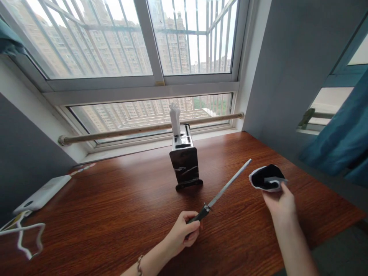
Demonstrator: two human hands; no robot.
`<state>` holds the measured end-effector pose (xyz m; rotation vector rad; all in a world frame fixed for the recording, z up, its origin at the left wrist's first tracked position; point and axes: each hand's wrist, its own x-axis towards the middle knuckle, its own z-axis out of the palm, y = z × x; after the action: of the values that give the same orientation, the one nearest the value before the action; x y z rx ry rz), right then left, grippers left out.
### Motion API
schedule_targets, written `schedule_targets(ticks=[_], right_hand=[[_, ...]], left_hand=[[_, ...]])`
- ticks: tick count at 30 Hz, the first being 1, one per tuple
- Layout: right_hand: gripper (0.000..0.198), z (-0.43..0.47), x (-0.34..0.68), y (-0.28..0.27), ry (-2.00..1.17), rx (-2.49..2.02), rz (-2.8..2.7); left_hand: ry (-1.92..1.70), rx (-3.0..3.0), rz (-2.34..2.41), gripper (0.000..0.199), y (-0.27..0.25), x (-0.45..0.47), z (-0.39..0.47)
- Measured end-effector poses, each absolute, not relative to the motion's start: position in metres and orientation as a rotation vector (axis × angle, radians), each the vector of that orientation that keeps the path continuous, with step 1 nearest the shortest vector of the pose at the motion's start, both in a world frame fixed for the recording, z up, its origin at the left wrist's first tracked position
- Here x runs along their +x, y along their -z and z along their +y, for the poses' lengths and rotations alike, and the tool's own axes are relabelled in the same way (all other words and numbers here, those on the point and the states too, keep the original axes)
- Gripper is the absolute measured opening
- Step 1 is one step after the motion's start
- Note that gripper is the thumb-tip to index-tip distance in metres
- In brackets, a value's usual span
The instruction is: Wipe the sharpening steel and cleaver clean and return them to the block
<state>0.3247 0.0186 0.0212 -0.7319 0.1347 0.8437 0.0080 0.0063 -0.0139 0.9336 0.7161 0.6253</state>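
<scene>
My left hand (pixel 184 232) grips the black handle of a long sharpening steel (pixel 230 182). Its thin metal rod angles up and to the right over the wooden table (pixel 115 214). To the right of the rod tip, my right hand (pixel 280 203) holds a crumpled black and white cloth (pixel 267 178) just above the table. A shiny metal knife block (pixel 185 161) stands upright behind the rod, near the window, with a white handle (pixel 174 115) sticking out of its top.
A white power bank (pixel 43 193) lies at the table's left edge with a white cable (pixel 25 234) looped in front of it. A wooden rail (pixel 120 132) runs along the window sill. A blue curtain (pixel 342 138) hangs at the right.
</scene>
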Motion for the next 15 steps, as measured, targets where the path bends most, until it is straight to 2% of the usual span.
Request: schedule_targets(ticks=[3,8,12,15], right_hand=[[0.022,0.010,0.273,-0.017,-1.119,-0.768,0.147],[0.020,-0.020,0.175,-0.018,-1.740,-0.458,-0.093],[0.031,-0.030,0.149,-0.024,-1.814,-0.384,-0.362],[0.023,-0.025,0.151,-0.020,-1.810,-0.516,-0.405]], left_hand=[[-0.679,0.868,0.711,0.044,0.011,0.006,0.010],[-0.668,0.766,0.685,0.038,0.009,0.002,0.013],[-0.658,0.705,0.694,0.035,0.007,0.001,0.015],[-0.622,0.720,0.671,0.035,0.006,0.003,0.013]])
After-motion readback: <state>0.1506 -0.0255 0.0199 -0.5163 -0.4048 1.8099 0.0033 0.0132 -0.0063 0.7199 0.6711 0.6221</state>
